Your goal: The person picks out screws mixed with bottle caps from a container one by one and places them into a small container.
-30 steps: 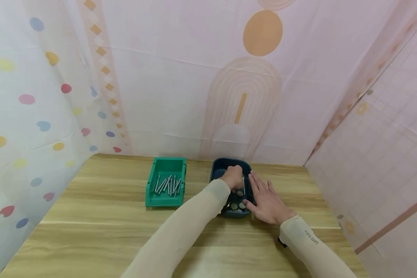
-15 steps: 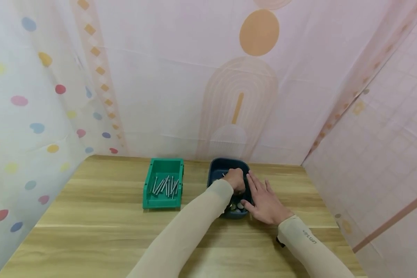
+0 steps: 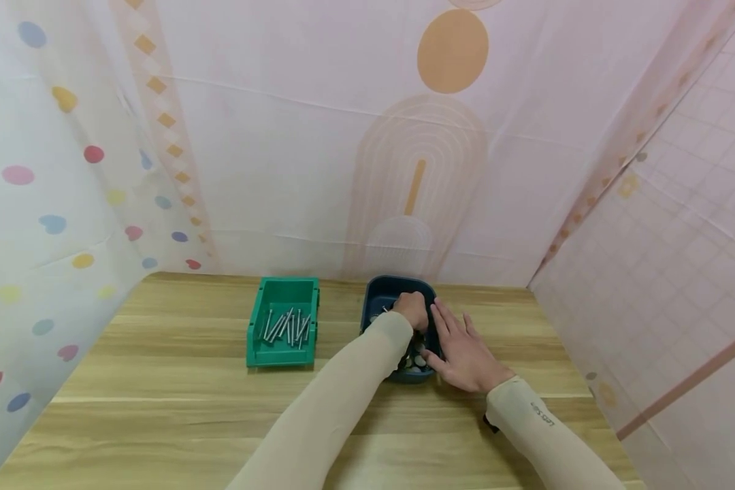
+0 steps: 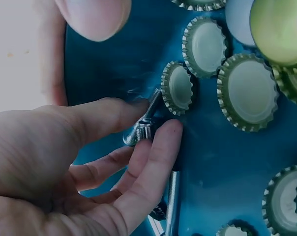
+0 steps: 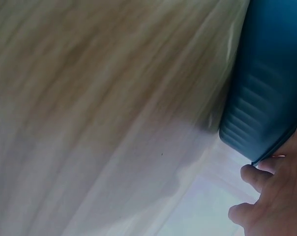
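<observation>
Silver screw (image 4: 142, 129) pinched, tilted, in blue bin (image 3: 384, 292) w/ caps.

The right hand (image 5: 279, 206) rests against the blue tray's (image 5: 266, 93) outer wall, on the wooden table (image 5: 89, 73).

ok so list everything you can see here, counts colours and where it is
wooden table: one, light wood, under everything
green bin: one, left of the blue tray
metal pins: a batch, count unclear, silver, inside the green bin
blue tray: one, dark blue, mid table
bottle caps: several, silvery, crimped edges, in the blue tray
screw: one, silver, in the blue tray, in the left hand's grip
patterned curtains: pink and dotted, around the table
left hand: in the blue tray, pinches the screw
right hand: flat against the blue tray's right side
</observation>
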`<state>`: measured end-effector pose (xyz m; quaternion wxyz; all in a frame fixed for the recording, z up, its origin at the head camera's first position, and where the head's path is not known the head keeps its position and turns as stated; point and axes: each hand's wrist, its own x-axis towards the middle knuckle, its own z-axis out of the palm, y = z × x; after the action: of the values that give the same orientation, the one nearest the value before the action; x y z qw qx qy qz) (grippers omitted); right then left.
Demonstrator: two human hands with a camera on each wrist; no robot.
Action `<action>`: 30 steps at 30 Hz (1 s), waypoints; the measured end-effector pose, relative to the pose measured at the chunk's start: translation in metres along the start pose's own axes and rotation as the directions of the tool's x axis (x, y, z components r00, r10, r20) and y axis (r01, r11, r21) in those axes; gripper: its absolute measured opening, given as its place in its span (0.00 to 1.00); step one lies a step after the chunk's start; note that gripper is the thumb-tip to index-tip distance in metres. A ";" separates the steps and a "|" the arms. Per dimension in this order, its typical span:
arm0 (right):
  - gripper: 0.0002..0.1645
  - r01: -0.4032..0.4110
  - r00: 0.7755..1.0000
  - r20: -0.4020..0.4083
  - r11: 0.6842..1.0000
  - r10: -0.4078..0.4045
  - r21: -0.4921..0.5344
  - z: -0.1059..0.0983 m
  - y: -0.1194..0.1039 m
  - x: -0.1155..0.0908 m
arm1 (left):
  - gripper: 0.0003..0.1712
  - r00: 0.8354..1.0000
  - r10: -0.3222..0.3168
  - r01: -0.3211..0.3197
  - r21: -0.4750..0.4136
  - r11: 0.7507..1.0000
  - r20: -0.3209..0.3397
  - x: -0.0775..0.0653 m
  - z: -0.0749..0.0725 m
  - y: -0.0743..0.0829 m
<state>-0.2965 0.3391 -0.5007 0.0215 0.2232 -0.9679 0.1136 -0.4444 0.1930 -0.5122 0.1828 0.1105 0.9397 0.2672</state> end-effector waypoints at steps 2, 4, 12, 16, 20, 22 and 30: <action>0.58 0.003 1.000 -0.001 1.000 -0.003 -0.001 -0.001 -0.001 0.000 | 0.12 1.000 0.011 -0.011 0.042 0.999 -0.016 0.005 0.004 -0.002; 0.57 0.011 1.000 -0.009 1.000 -0.011 0.000 -0.001 -0.001 0.001 | 0.14 1.000 0.014 -0.013 0.077 0.997 -0.017 0.008 0.006 -0.002; 0.57 0.014 1.000 -0.009 1.000 -0.014 -0.020 0.000 -0.001 0.001 | 0.19 0.998 -0.018 0.009 0.144 0.990 0.062 0.013 0.009 0.000; 0.57 0.008 1.000 -0.002 1.000 -0.008 -0.018 0.000 0.000 0.001 | 0.21 0.997 -0.060 0.053 0.117 0.992 0.057 0.002 0.003 0.008; 0.57 0.002 1.000 0.005 1.000 -0.001 -0.023 0.000 0.002 0.003 | 0.16 0.995 -0.069 0.065 0.059 0.996 0.069 -0.024 -0.012 0.020; 0.57 -0.002 1.000 0.011 1.000 0.002 -0.025 0.000 0.003 0.003 | 0.11 0.994 -0.067 0.064 0.031 0.997 0.088 -0.039 -0.019 0.024; 0.57 0.000 1.000 0.007 1.000 0.000 -0.015 0.002 0.003 0.005 | 0.11 0.992 -0.038 0.051 -0.111 0.992 0.118 -0.044 -0.020 0.013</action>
<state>-0.3018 0.3387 -0.5032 0.0199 0.2236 -0.9687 0.1058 -0.4115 0.1808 -0.4771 0.2491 0.0943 0.9128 0.3095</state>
